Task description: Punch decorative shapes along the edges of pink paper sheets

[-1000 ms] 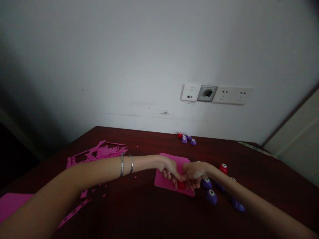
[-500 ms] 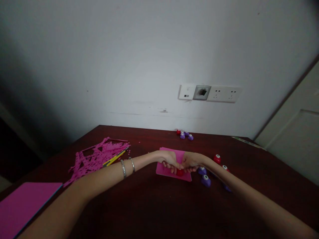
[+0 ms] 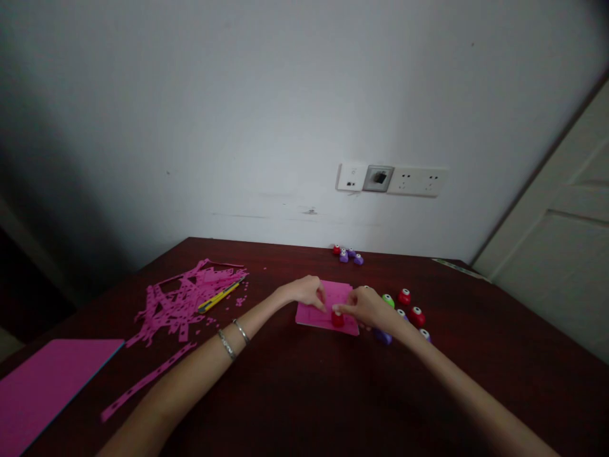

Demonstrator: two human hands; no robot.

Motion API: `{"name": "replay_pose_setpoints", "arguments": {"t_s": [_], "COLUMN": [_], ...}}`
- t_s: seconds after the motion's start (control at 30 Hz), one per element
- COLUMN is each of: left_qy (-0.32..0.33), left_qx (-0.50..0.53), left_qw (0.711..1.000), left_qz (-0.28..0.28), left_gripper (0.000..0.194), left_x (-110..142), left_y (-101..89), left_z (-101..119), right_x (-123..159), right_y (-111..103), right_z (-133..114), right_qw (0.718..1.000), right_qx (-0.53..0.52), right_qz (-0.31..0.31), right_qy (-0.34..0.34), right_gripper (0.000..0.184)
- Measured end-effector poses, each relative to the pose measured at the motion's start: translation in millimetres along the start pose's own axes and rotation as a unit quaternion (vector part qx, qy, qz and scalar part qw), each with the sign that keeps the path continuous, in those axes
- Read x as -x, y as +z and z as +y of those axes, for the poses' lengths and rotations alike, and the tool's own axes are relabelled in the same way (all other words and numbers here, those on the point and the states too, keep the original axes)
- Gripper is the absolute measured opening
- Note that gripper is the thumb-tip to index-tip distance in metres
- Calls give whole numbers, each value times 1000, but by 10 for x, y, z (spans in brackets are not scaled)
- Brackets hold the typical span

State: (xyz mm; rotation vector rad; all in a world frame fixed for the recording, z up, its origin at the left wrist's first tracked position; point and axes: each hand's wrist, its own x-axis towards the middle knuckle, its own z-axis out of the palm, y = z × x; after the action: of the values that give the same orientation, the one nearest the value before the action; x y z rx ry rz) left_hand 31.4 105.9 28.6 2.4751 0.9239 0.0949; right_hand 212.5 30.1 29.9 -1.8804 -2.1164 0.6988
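A small pink sheet (image 3: 349, 328), perhaps stacked on others, lies mid-table with faint marks on its surface. On its front part stands a red craft punch (image 3: 337, 318) with a white button top. My right hand (image 3: 364, 307) grips this punch by its top with thumb and finger. Over the sheet's left side, my left hand (image 3: 307, 292) is curled with thumb and fingers a little apart; nothing shows between them. Just right of my right hand are more punches: a green punch (image 3: 388, 300), a red punch (image 3: 417, 317) and several purple ones, partly hidden by my right arm.
Left of the sheet are tangled pink paper scraps (image 3: 176, 301), a yellow utility knife (image 3: 219, 298) and a punched pink strip (image 3: 147, 382). A large pink sheet (image 3: 52, 381) lies at front left. Several punches (image 3: 343, 256) sit near the wall with sockets (image 3: 413, 181).
My hands were together over the red punch; now the left has moved away to the left while the right holds the punch. The view has shifted slightly, uncovering the pink strip and green punch.
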Motion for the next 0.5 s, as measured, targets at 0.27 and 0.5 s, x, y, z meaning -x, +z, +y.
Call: {"name": "replay_pose_setpoints", "arguments": {"t_s": [0.27,0.5], "left_qy": [13,9], "left_qx": [-11,-3], "left_qw": [1000,1000], "left_qz": [-2,-16], "left_gripper": [47,53], "left_x": [62,48], "left_y": [140,196], "left_z": [-91,-174], "right_x": [178,241], "right_y": [265,335], "right_z": [-60,-134], "right_qw": [986,981], "right_qx": [153,178], "right_qz": [64,71], "right_qy": [-11,1], "right_gripper": [43,37]}}
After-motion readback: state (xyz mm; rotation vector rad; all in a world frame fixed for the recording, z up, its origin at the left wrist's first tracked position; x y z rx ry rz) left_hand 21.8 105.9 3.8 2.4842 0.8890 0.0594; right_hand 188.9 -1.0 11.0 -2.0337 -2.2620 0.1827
